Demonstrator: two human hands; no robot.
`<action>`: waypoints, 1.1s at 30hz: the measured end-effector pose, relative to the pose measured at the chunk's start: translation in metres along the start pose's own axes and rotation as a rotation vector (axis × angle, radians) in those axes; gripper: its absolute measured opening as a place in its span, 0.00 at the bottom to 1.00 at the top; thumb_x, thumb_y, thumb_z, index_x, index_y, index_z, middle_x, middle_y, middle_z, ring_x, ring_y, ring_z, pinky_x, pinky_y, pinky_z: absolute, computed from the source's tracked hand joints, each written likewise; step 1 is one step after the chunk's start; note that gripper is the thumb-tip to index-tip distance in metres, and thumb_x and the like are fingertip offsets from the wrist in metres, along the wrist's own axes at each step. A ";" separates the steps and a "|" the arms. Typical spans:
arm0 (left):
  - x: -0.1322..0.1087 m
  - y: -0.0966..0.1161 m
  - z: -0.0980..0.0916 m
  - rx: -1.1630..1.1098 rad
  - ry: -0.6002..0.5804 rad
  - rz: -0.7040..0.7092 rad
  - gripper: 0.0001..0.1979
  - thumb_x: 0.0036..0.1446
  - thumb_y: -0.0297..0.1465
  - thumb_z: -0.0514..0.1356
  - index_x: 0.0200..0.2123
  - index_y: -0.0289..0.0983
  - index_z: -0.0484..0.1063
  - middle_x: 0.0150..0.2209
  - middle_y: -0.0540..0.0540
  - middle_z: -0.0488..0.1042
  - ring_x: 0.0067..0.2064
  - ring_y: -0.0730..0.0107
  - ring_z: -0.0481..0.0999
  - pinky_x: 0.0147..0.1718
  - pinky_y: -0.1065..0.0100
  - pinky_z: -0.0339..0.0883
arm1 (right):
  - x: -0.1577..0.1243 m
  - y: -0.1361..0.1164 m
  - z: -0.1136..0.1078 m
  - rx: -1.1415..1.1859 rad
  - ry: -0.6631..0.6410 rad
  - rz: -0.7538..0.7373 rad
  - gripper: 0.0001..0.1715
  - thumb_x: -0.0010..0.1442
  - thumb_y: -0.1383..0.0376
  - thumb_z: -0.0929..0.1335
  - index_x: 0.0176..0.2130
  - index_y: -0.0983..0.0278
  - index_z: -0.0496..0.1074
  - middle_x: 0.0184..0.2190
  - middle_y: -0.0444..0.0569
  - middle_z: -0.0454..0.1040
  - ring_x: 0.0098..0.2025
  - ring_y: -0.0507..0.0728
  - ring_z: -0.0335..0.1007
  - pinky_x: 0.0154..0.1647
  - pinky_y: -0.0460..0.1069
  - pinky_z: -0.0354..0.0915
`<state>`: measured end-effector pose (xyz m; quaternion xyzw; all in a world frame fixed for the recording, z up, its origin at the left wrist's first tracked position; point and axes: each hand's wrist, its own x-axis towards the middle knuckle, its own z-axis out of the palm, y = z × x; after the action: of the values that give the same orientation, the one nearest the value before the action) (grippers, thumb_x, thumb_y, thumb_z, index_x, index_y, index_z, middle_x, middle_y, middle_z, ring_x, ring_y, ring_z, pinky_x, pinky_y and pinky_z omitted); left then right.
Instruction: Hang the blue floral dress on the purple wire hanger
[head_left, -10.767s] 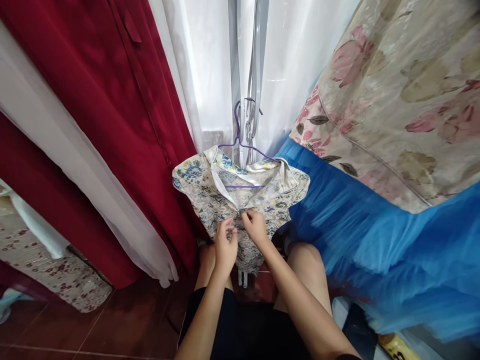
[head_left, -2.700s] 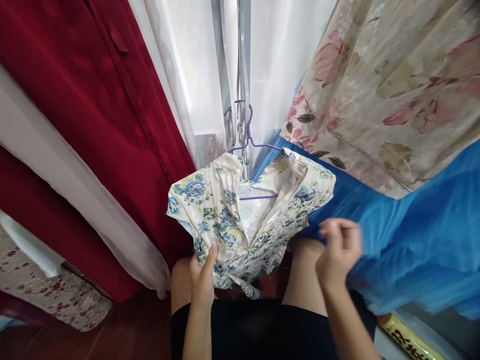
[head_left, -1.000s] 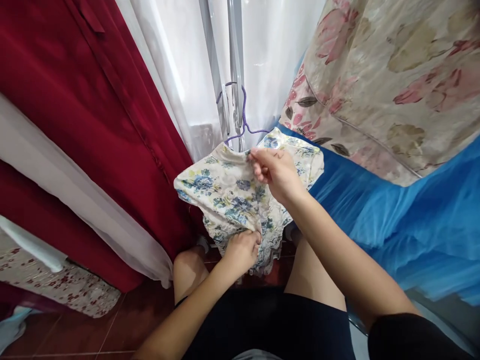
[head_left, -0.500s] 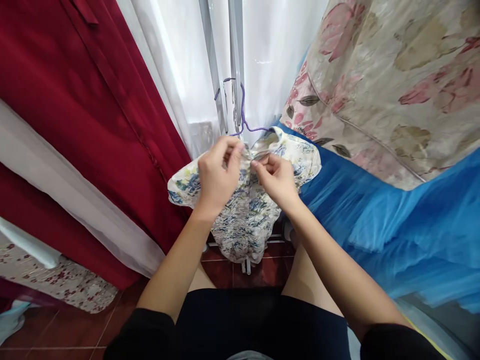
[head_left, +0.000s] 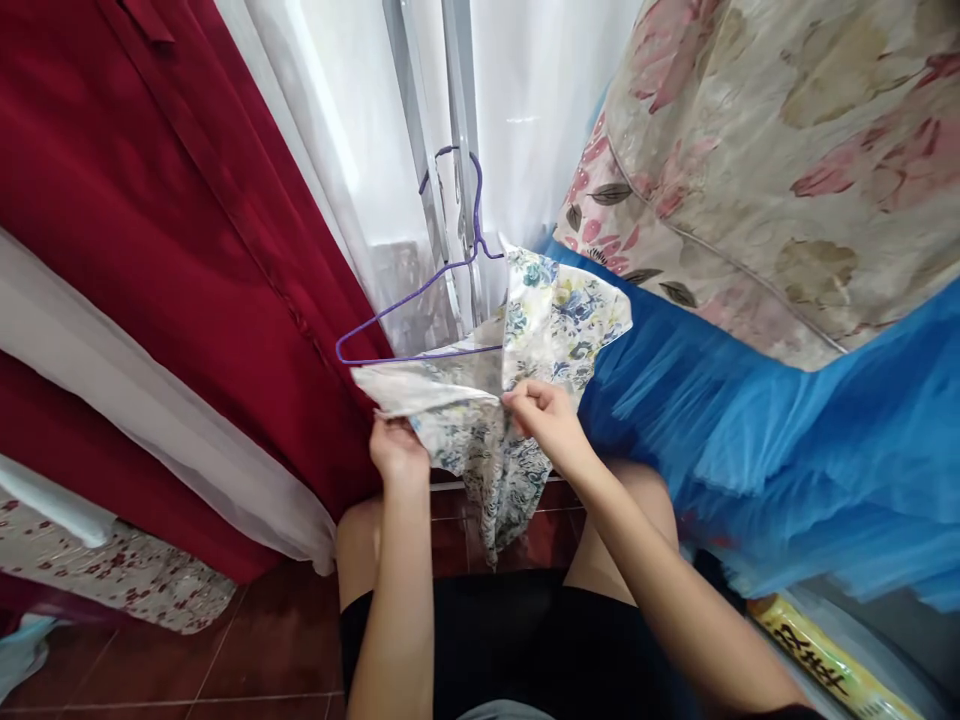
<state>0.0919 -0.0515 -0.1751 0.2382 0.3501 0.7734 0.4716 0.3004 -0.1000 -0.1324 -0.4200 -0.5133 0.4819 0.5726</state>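
A white floral shirt (head_left: 559,300) with blue and green print hangs by one shoulder from a purple wire hanger (head_left: 420,290). The hanger's left arm and bottom bar are bare, while its right arm is hidden inside the cloth. Low on the left, my left hand (head_left: 399,445) is closed on the loose shoulder or sleeve of the shirt. My right hand (head_left: 541,412) pinches the front edge of the shirt near the middle. Below my hands the shirt's lower part hangs bunched to a point.
The hanger hooks onto a grey metal stand (head_left: 457,90) before a white curtain (head_left: 532,130). Red fabric (head_left: 225,300) hangs at left, floral cloth (head_left: 757,200) and blue tulle (head_left: 750,430) at right. A yellow packet (head_left: 817,650) lies low right, above red floor tiles (head_left: 262,640).
The shirt's left shoulder has come off the hanger, baring its left arm. My left hand has moved down and left with the cloth; my right hand has dropped lower.
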 end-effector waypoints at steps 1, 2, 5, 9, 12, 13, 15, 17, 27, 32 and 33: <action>-0.014 -0.015 0.004 -0.009 0.018 -0.016 0.14 0.62 0.41 0.59 0.31 0.37 0.69 0.29 0.47 0.74 0.33 0.68 0.76 0.36 0.68 0.70 | -0.004 0.009 -0.008 0.041 0.076 0.005 0.18 0.59 0.58 0.71 0.23 0.61 0.64 0.14 0.37 0.63 0.17 0.48 0.53 0.20 0.45 0.50; -0.028 -0.027 0.009 -0.016 0.032 -0.028 0.13 0.61 0.42 0.60 0.32 0.37 0.69 0.30 0.47 0.74 0.33 0.69 0.76 0.36 0.69 0.69 | -0.010 0.019 -0.017 0.075 0.153 0.011 0.18 0.59 0.59 0.70 0.23 0.61 0.63 0.14 0.37 0.61 0.17 0.49 0.52 0.20 0.46 0.49; -0.061 -0.044 0.026 -0.025 0.016 -0.030 0.12 0.59 0.41 0.64 0.34 0.38 0.69 0.34 0.48 0.75 0.35 0.71 0.75 0.37 0.71 0.68 | -0.029 0.046 -0.042 0.067 0.386 0.002 0.17 0.60 0.58 0.70 0.24 0.61 0.64 0.19 0.39 0.61 0.21 0.50 0.54 0.23 0.46 0.52; -0.092 -0.028 0.057 0.222 -0.348 0.113 0.12 0.65 0.41 0.61 0.38 0.38 0.73 0.36 0.48 0.74 0.41 0.68 0.74 0.44 0.70 0.67 | -0.047 0.051 -0.056 -0.159 0.648 -0.235 0.11 0.63 0.56 0.69 0.41 0.60 0.72 0.38 0.47 0.72 0.41 0.58 0.68 0.44 0.50 0.65; -0.104 -0.007 0.082 0.441 -0.653 0.267 0.12 0.69 0.40 0.58 0.38 0.38 0.74 0.38 0.45 0.74 0.44 0.63 0.74 0.47 0.65 0.68 | -0.045 0.030 -0.052 -0.251 0.247 -0.288 0.16 0.66 0.52 0.66 0.42 0.60 0.74 0.42 0.50 0.74 0.47 0.62 0.69 0.52 0.54 0.65; -0.105 -0.002 0.088 0.500 -0.728 0.306 0.12 0.69 0.39 0.57 0.38 0.38 0.74 0.39 0.45 0.74 0.45 0.62 0.75 0.50 0.63 0.68 | -0.042 0.022 -0.050 -0.265 0.067 -0.246 0.15 0.65 0.52 0.67 0.38 0.61 0.75 0.39 0.50 0.75 0.45 0.63 0.70 0.51 0.54 0.66; -0.102 0.001 0.096 0.587 -0.821 0.348 0.10 0.69 0.38 0.57 0.43 0.39 0.75 0.43 0.43 0.75 0.50 0.59 0.75 0.55 0.59 0.66 | -0.037 0.008 -0.047 -0.255 -0.153 -0.146 0.13 0.62 0.54 0.71 0.33 0.61 0.74 0.34 0.48 0.75 0.41 0.62 0.70 0.48 0.53 0.67; -0.094 -0.004 0.096 0.626 -0.870 0.345 0.16 0.69 0.38 0.58 0.57 0.41 0.71 0.51 0.41 0.74 0.57 0.58 0.72 0.62 0.56 0.62 | -0.036 -0.002 -0.046 -0.189 -0.193 -0.072 0.11 0.61 0.56 0.73 0.34 0.62 0.74 0.35 0.46 0.75 0.40 0.60 0.70 0.47 0.52 0.67; -0.082 -0.015 0.027 0.619 -1.338 -0.340 0.23 0.64 0.45 0.62 0.57 0.40 0.73 0.55 0.40 0.76 0.58 0.51 0.74 0.58 0.55 0.67 | -0.052 -0.036 -0.065 0.153 -0.121 0.339 0.16 0.46 0.55 0.78 0.30 0.63 0.78 0.26 0.49 0.79 0.29 0.59 0.74 0.33 0.52 0.71; -0.063 0.019 -0.015 0.883 -1.355 -0.285 0.16 0.59 0.44 0.67 0.33 0.35 0.76 0.33 0.47 0.76 0.37 0.63 0.76 0.37 0.67 0.69 | -0.042 -0.061 -0.066 0.190 -0.153 0.425 0.15 0.39 0.57 0.80 0.26 0.64 0.79 0.22 0.51 0.78 0.22 0.58 0.73 0.25 0.51 0.70; -0.056 0.026 -0.023 0.939 -1.326 -0.227 0.18 0.58 0.44 0.67 0.28 0.34 0.74 0.30 0.49 0.73 0.33 0.67 0.73 0.33 0.69 0.67 | -0.039 -0.065 -0.066 0.175 -0.165 0.422 0.15 0.39 0.57 0.80 0.26 0.64 0.80 0.23 0.51 0.79 0.22 0.59 0.74 0.25 0.52 0.71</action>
<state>0.0858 -0.1171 -0.1724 0.7817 0.3079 0.1922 0.5071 0.3732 -0.1495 -0.0836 -0.4257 -0.4155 0.6662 0.4497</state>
